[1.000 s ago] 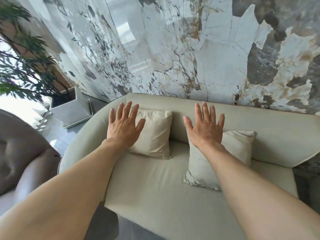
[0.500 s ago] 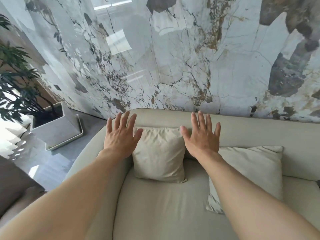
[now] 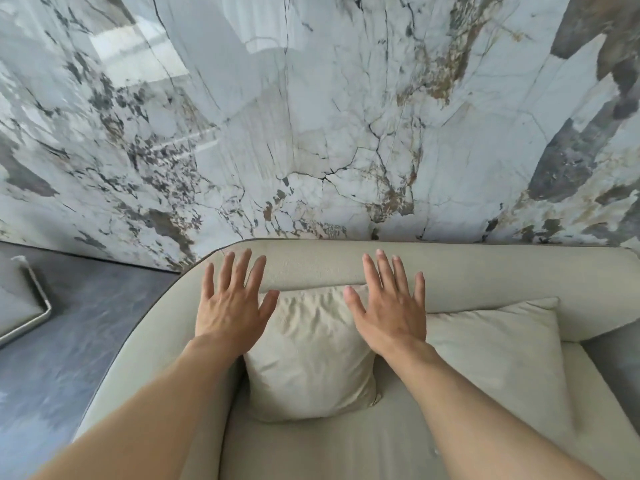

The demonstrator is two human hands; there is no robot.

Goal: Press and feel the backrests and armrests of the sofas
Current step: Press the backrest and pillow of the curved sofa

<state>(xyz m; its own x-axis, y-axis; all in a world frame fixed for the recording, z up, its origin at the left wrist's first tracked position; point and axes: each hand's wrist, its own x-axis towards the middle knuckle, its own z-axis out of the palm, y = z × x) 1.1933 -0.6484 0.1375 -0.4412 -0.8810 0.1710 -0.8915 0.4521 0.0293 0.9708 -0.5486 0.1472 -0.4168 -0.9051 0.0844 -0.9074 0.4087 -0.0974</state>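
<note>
Both hands are spread flat with fingers splayed, holding nothing, reaching toward the backrest [image 3: 311,268] of the beige sofa [image 3: 346,445] that stands against the marble wall [image 3: 311,116]. The left hand [image 3: 232,306] is over the backrest's curved left end, the right hand [image 3: 391,306] just right of the square cushion [image 3: 311,355] leaning on it; whether the palms touch yet is unclear. A good press likely means settling palms flat, leaning in evenly, then sliding along the backrest.
</note>
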